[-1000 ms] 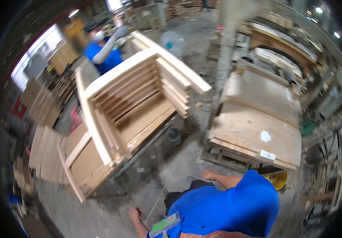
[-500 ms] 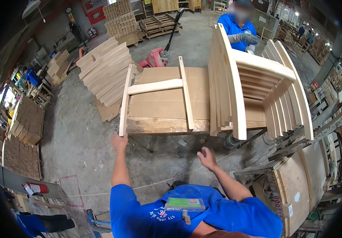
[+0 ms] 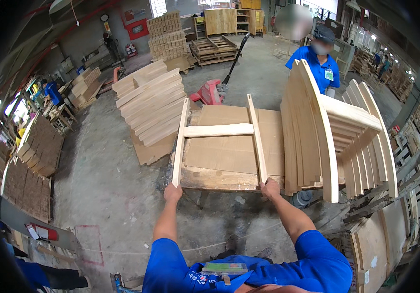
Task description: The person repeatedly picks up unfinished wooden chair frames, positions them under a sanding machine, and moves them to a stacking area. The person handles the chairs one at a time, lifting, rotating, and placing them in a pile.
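Note:
A pale H-shaped wooden frame (image 3: 220,130), two long legs joined by one crosspiece, lies over the cardboard-covered workbench (image 3: 210,182). My left hand (image 3: 173,192) is closed round the near end of its left leg. At the near end of the right leg, my right hand (image 3: 269,188) grips in the same way. Both leg ends reach the bench's front edge. To the right, a stack of similar joined frames (image 3: 312,132) stands on its side on the bench, its curved legs toward me.
Left of the bench rises a pile of wooden slats (image 3: 151,105). A red pallet jack (image 3: 209,93) stands behind. Across the bench is a co-worker (image 3: 320,63) in blue. Wooden racks (image 3: 385,166) line the right, and stacked wood blocks (image 3: 41,144) the far left.
My right hand has moved from free air to the right leg's near end and closed on it. The left hand stays on its leg. The view has shifted, and the frame sits straighter before me.

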A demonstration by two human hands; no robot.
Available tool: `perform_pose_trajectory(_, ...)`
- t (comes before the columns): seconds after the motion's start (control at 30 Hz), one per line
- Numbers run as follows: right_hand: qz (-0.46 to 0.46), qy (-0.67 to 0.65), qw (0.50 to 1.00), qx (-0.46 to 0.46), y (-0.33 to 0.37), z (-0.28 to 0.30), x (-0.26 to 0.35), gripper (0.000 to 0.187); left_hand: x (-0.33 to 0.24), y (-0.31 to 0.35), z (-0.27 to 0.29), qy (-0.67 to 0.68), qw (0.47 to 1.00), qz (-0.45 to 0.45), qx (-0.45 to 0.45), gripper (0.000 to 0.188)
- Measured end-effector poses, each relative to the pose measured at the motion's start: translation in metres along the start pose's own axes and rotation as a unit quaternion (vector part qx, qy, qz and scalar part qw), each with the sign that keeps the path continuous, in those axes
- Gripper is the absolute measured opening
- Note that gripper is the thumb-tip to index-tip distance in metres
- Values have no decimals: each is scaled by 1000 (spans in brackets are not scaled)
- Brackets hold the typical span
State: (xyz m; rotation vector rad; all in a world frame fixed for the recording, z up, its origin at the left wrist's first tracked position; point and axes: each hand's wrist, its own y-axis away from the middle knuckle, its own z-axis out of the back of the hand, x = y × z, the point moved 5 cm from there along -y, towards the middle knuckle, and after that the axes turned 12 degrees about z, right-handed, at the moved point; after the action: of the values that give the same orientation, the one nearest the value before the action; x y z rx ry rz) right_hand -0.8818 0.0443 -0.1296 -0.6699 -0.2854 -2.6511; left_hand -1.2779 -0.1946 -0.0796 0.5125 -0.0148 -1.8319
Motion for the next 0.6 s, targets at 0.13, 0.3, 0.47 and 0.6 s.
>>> perform_pose_trajectory(0.13,36,53,998,-21,25,9,-26,42,10,17,-16,14,999,-38,-7,45)
perform_pose_trajectory(0.3,40,-21,999,25,138,6,-52,40,101,93,-28,23,998,-41,51,45)
perform_pose_trajectory(0.47,26,-56,998,-16,211,-8,-83,46,139,140,-28,110,986,16,124,43)
perform_pose_trajectory(0.6,-150,-380,912,30,143,-36,-116,55,72,95,-57,263,912,81,304,38)
